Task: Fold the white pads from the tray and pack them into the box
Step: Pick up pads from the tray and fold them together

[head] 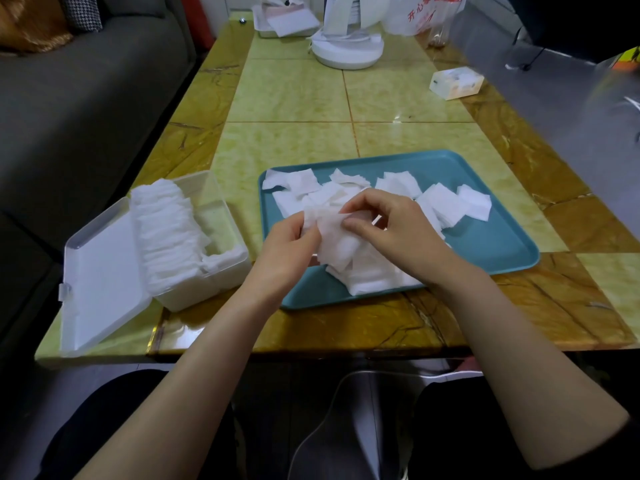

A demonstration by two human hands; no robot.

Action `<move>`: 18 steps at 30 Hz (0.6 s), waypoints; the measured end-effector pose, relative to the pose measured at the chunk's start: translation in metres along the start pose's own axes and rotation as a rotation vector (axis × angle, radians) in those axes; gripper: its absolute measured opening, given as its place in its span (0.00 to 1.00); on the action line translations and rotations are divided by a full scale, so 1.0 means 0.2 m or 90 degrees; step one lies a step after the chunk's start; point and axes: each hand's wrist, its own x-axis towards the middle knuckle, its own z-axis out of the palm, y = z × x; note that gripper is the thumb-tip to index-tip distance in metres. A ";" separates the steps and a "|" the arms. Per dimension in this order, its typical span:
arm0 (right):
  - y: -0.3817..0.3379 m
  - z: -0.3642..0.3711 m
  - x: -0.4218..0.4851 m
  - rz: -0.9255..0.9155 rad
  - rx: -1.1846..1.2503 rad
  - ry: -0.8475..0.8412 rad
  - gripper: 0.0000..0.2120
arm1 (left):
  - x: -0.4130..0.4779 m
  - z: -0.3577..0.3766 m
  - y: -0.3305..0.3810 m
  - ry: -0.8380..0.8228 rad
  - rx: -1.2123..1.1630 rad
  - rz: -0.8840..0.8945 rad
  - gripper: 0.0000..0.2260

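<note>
A teal tray (491, 244) lies on the table with several loose white pads (446, 206) spread over it. Both hands hold one white pad (337, 242) above the tray's near left part. My left hand (287, 247) pinches its left edge, and my right hand (391, 230) pinches its top right edge with fingers curled. To the left stands a clear plastic box (225, 216) with its lid (100, 271) swung open; a row of folded pads (166, 233) fills its left side.
A grey sofa (79, 109) runs along the table's left side. At the far end stand a white round device (346, 53), a white plastic bag (422, 15) and a tray of papers (284, 24). A small clear box (455, 83) sits at the right.
</note>
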 end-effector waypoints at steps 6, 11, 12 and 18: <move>0.04 0.04 0.01 0.052 -0.024 0.083 0.03 | -0.02 0.03 0.03 -0.011 -0.044 -0.025 0.13; 0.04 0.06 0.00 0.071 0.001 0.096 0.03 | -0.03 0.02 0.06 -0.039 -0.058 -0.035 0.09; 0.03 0.06 0.00 0.071 0.003 0.092 0.03 | -0.03 0.01 0.05 -0.039 -0.021 -0.011 0.06; 0.04 -0.04 0.00 0.041 -0.023 0.086 0.07 | -0.02 -0.01 0.03 0.080 0.083 0.039 0.08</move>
